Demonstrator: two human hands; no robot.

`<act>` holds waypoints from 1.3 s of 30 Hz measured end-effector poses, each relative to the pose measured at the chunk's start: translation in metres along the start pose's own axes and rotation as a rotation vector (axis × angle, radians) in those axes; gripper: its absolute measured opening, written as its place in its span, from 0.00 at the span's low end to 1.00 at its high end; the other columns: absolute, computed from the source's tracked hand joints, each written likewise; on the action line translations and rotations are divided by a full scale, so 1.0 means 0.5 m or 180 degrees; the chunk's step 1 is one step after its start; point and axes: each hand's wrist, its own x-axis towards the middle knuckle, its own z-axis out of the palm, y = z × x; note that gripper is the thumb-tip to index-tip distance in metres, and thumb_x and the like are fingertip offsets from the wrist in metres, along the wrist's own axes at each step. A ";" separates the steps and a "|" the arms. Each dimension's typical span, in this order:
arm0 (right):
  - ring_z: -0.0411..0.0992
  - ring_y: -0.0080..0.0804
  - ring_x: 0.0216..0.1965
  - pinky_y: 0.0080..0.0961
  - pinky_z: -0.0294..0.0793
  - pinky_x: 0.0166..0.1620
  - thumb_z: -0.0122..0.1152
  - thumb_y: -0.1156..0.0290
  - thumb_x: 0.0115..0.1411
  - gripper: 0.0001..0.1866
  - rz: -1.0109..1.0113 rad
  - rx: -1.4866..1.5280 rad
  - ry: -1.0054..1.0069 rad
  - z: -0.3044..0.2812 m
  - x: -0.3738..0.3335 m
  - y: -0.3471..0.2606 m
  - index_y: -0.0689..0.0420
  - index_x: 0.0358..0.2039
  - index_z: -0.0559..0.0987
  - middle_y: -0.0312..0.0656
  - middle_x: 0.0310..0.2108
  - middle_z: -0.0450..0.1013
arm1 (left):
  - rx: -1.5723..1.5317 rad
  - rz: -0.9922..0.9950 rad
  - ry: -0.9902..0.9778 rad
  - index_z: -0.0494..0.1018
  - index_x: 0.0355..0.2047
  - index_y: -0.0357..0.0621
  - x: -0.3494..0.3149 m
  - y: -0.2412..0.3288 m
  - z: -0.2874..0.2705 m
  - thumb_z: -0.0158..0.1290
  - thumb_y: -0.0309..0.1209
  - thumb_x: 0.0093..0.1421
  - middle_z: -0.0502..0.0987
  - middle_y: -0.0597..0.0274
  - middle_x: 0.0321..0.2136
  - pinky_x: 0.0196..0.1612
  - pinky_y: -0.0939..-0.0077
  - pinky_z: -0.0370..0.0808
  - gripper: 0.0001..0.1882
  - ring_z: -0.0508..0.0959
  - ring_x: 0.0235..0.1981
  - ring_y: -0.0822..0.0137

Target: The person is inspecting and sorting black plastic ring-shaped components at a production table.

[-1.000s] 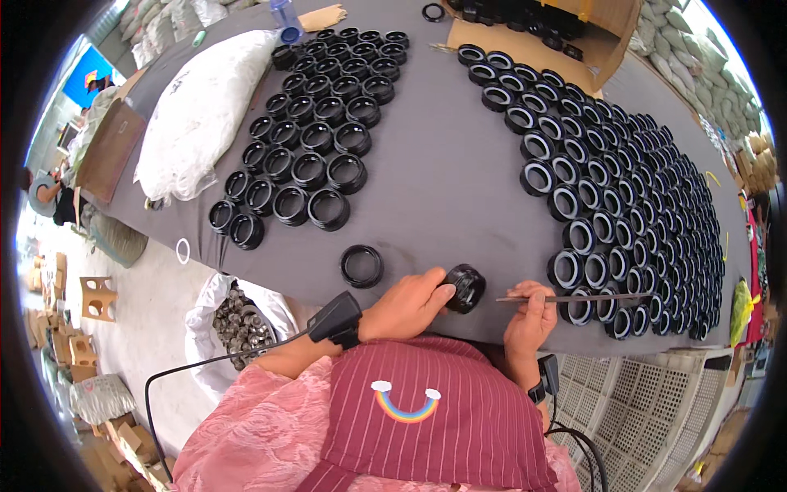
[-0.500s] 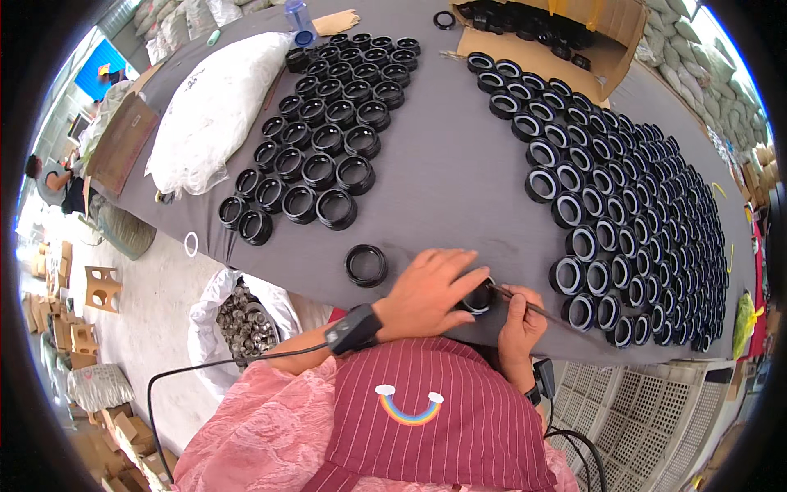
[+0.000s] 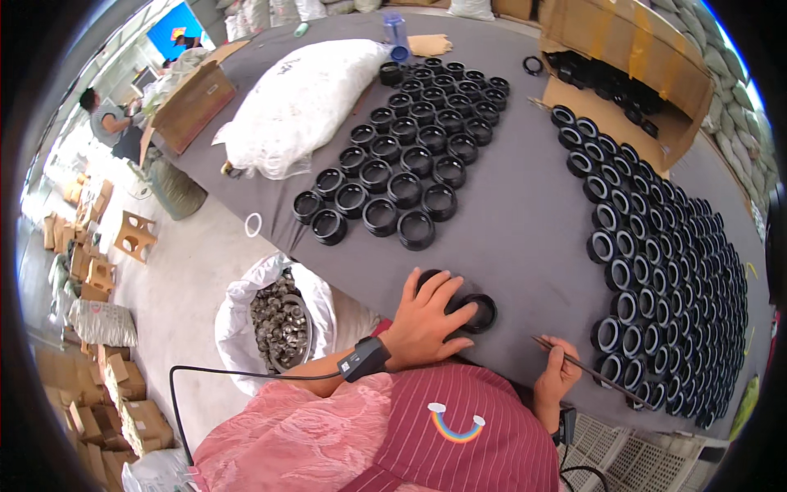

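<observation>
My left hand [image 3: 428, 321] lies spread at the table's near edge, fingers apart. Its fingertips reach over one black ring [image 3: 428, 280], which they partly cover. Another black ring [image 3: 479, 313] sits just right of it, close by the index finger and thumb. In my right hand [image 3: 557, 373] a thin dark stick [image 3: 602, 379] is pinched, its tip pointing left toward that ring. Beyond my left hand stand several rows of all-black rings [image 3: 375, 175]. On the right, a large packed group of black rings with pale inner rims [image 3: 607, 334] covers the table.
A full white plastic bag [image 3: 291, 107], a blue bottle [image 3: 396, 37] and an open carton of black parts [image 3: 631, 49] are on the grey table [image 3: 525, 221]. Below its left edge stands a white sack of metal parts [image 3: 279, 320]. A person [image 3: 111, 123] is far left.
My left hand has moved left, off the right-hand ring and onto the other one. My right hand has drawn the stick away to the right. The whole view has shifted.
</observation>
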 end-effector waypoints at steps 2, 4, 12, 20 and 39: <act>0.78 0.35 0.41 0.28 0.78 0.46 0.52 0.73 0.69 0.10 0.0003 0.0001 -0.0051 -0.004 -0.010 0.002 0.67 0.41 0.78 0.48 0.40 0.78 | 0.0115 -0.0273 -0.0096 0.74 0.53 0.60 -0.029 0.007 0.007 0.66 0.46 0.48 0.67 0.46 0.57 0.59 0.24 0.54 0.31 0.65 0.62 0.44; 0.77 0.33 0.39 0.26 0.77 0.44 0.52 0.71 0.70 0.11 0.0292 -0.0202 0.0232 -0.008 -0.015 0.026 0.67 0.40 0.78 0.48 0.39 0.77 | -0.0058 -0.0435 -0.0114 0.74 0.54 0.64 -0.047 -0.010 0.037 0.67 0.46 0.49 0.64 0.45 0.60 0.52 0.13 0.54 0.30 0.62 0.64 0.43; 0.74 0.27 0.35 0.24 0.73 0.42 0.50 0.70 0.71 0.12 0.0234 -0.0228 0.0208 -0.040 -0.012 0.069 0.67 0.41 0.78 0.45 0.37 0.77 | 0.0157 -0.0635 -0.0017 0.71 0.57 0.68 -0.056 0.015 0.061 0.62 0.48 0.54 0.64 0.45 0.60 0.54 0.39 0.65 0.29 0.64 0.62 0.48; 0.73 0.25 0.34 0.23 0.72 0.42 0.52 0.69 0.70 0.12 0.0294 -0.0468 0.0064 -0.036 -0.002 0.048 0.66 0.41 0.78 0.44 0.37 0.77 | -0.0137 -0.0707 -0.0321 0.75 0.47 0.61 -0.036 0.014 0.055 0.60 0.49 0.55 0.69 0.50 0.51 0.43 0.55 0.66 0.20 0.70 0.51 0.52; 0.74 0.27 0.35 0.25 0.75 0.42 0.55 0.73 0.68 0.09 0.0282 -0.0195 0.0008 -0.010 -0.011 0.009 0.65 0.40 0.79 0.45 0.37 0.77 | 0.0731 -0.1120 0.0637 0.77 0.44 0.54 -0.087 -0.170 -0.046 0.65 0.44 0.51 0.71 0.50 0.50 0.50 0.51 0.66 0.21 0.69 0.53 0.46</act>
